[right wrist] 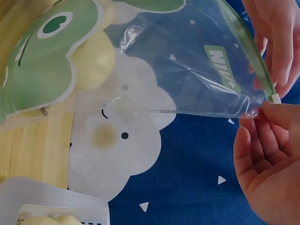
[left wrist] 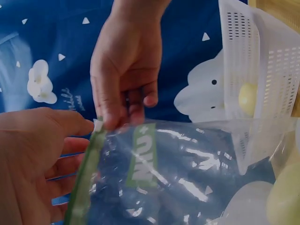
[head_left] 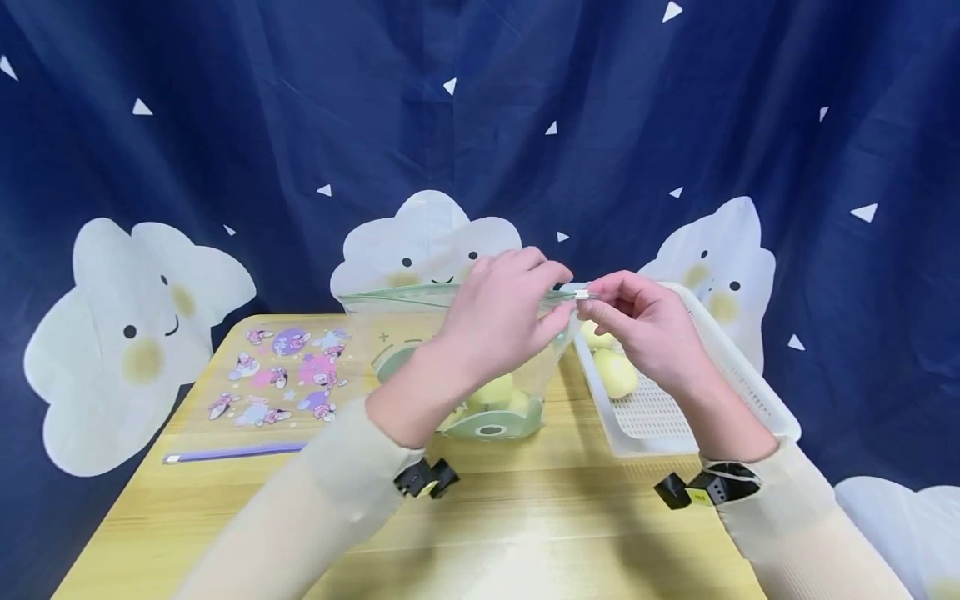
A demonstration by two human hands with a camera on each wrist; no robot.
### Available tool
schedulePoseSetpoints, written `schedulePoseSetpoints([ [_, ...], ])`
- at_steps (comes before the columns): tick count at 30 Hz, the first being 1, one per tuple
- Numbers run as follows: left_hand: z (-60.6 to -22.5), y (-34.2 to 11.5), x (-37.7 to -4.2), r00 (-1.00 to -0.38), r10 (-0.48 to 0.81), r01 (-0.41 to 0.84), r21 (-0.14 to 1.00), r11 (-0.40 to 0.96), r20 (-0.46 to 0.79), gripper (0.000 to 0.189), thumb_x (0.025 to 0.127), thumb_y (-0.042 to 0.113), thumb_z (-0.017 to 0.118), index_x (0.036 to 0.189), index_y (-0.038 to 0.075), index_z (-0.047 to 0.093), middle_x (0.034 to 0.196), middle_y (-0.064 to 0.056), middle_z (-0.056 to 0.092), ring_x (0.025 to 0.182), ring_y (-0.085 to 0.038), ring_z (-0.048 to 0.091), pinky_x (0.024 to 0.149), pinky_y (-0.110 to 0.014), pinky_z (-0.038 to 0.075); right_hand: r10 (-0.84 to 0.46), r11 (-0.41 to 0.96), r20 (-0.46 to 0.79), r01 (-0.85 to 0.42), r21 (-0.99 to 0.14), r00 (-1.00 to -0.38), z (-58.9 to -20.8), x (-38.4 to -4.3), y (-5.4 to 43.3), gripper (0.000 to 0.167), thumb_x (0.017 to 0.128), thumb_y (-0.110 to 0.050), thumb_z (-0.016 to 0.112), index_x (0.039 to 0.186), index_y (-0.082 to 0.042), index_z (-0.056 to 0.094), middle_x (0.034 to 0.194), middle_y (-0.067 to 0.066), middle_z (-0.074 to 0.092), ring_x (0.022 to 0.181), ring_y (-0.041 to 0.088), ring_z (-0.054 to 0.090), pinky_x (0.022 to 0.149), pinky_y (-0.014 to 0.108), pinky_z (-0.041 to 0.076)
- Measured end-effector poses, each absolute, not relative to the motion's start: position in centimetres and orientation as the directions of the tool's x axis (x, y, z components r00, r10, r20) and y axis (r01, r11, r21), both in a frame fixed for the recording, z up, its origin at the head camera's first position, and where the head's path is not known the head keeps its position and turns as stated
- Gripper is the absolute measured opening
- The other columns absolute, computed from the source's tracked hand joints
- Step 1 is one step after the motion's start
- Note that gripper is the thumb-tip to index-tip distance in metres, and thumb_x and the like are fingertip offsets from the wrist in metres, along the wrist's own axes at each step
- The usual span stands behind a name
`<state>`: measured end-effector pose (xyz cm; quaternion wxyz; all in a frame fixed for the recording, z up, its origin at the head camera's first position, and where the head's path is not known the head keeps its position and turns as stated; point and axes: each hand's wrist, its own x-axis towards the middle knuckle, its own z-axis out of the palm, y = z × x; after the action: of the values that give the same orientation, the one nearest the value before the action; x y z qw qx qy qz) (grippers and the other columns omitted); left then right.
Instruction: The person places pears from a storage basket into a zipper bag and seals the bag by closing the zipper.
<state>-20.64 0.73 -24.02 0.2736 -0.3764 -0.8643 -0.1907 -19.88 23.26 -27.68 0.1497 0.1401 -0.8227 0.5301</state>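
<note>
A clear slider zip bag with a green frog-like print stands upright, several pale yellow-green round fruits at its bottom. My right hand pinches the bag's top right corner between thumb and finger, beside the white slider. Across the bag's front reaches my left hand, its thumb and forefinger apart near the slider end. In the left wrist view, one fingertip of the left hand is right at the slider, and the other fingers lie loosely along the green zip strip.
A white perforated basket at the right holds a few more of these fruits. At the left, a second clear bag with pink and purple prints and a purple zip strip lies flat on the wooden table. A dark blue curtain hangs behind.
</note>
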Motion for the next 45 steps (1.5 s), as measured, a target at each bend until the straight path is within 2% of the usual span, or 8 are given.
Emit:
schedulePoseSetpoints([
  [6,-24.2,1.8,-21.7,-0.575,0.566,0.753,0.113,0.648,0.591,0.017,0.106,0.028,0.073,0.115,0.016,0.083,0.101,0.000,0.077,0.087,-0.020,0.071,0.075,-0.038,0.059,-0.076,0.429,0.386,-0.380,-0.820,-0.919,-27.4,-19.9,23.0,0.017,0.102,-0.013,0.079,0.112,0.000,0.075,0.088,-0.015,0.074,0.073,0.010,0.066,0.061,0.020,0.054],
  [11,-24.4,1.6,-22.1,-0.593,0.559,0.749,0.141,0.648,0.580,0.016,0.107,0.027,0.070,0.112,0.016,0.083,0.100,0.002,0.079,0.088,-0.019,0.074,0.076,-0.038,0.060,-0.082,0.420,0.391,-0.387,-0.821,-0.917,-27.4,-20.2,23.0,0.017,0.103,-0.011,0.077,0.111,0.003,0.074,0.089,-0.017,0.075,0.076,0.006,0.069,0.067,0.017,0.059],
  [17,-24.2,-0.2,-22.7,-0.675,0.532,0.695,0.199,0.691,0.511,0.015,0.108,0.026,0.067,0.111,0.019,0.081,0.112,0.004,0.081,0.103,-0.017,0.077,0.086,-0.043,0.060,-0.054,0.422,0.383,-0.369,-0.828,-0.922,-27.7,-20.7,23.6,0.019,0.105,-0.012,0.075,0.112,0.005,0.072,0.089,-0.017,0.074,0.078,0.004,0.069,0.069,0.016,0.061],
  [23,-23.9,-3.8,-23.2,-0.733,0.485,0.650,0.281,0.706,0.477,0.018,0.106,0.027,0.069,0.113,0.016,0.081,0.116,0.000,0.081,0.113,-0.023,0.077,0.102,-0.048,0.059,-0.042,0.427,0.375,-0.356,-0.831,-0.926,-28.0,-21.0,24.0,0.020,0.106,-0.013,0.075,0.113,0.005,0.072,0.087,-0.015,0.073,0.079,0.004,0.070,0.069,0.016,0.061],
  [33,-24.2,-10.0,-24.2,-0.806,0.391,0.579,0.455,0.677,0.444,0.017,0.105,0.024,0.074,0.112,0.012,0.083,0.118,-0.006,0.081,0.114,-0.027,0.075,0.106,-0.047,0.060,-0.037,0.453,0.368,-0.344,-0.823,-0.929,-28.1,-21.4,24.1,0.022,0.106,-0.017,0.075,0.115,0.003,0.072,0.089,-0.015,0.074,0.081,0.004,0.070,0.069,0.015,0.061],
  [39,-24.5,-13.3,-24.2,-0.854,0.308,0.508,0.545,0.666,0.420,0.016,0.105,0.025,0.075,0.112,0.014,0.085,0.116,-0.007,0.081,0.118,-0.027,0.072,0.110,-0.052,0.057,-0.036,0.444,0.359,-0.337,-0.830,-0.933,-28.2,-21.4,24.1,0.023,0.106,-0.017,0.075,0.116,0.003,0.071,0.090,-0.015,0.074,0.083,0.003,0.071,0.070,0.015,0.061],
  [41,-24.6,-14.2,-24.1,-0.872,0.282,0.478,0.574,0.665,0.399,0.018,0.105,0.029,0.076,0.113,0.016,0.085,0.115,-0.006,0.080,0.112,-0.026,0.070,0.104,-0.051,0.058,-0.035,0.440,0.360,-0.337,-0.832,-0.932,-28.2,-21.4,24.2,0.023,0.106,-0.017,0.075,0.116,0.004,0.071,0.090,-0.015,0.074,0.083,0.003,0.071,0.070,0.015,0.061],
  [45,-24.7,-15.9,-24.0,-0.892,0.242,0.437,0.601,0.669,0.381,0.021,0.105,0.036,0.077,0.114,0.019,0.085,0.106,-0.004,0.079,0.095,-0.022,0.068,0.082,-0.034,0.056,-0.030,0.439,0.355,-0.331,-0.835,-0.934,-28.2,-21.4,24.2,0.024,0.106,-0.017,0.075,0.116,0.004,0.070,0.091,-0.015,0.074,0.084,0.002,0.072,0.070,0.015,0.061],
])
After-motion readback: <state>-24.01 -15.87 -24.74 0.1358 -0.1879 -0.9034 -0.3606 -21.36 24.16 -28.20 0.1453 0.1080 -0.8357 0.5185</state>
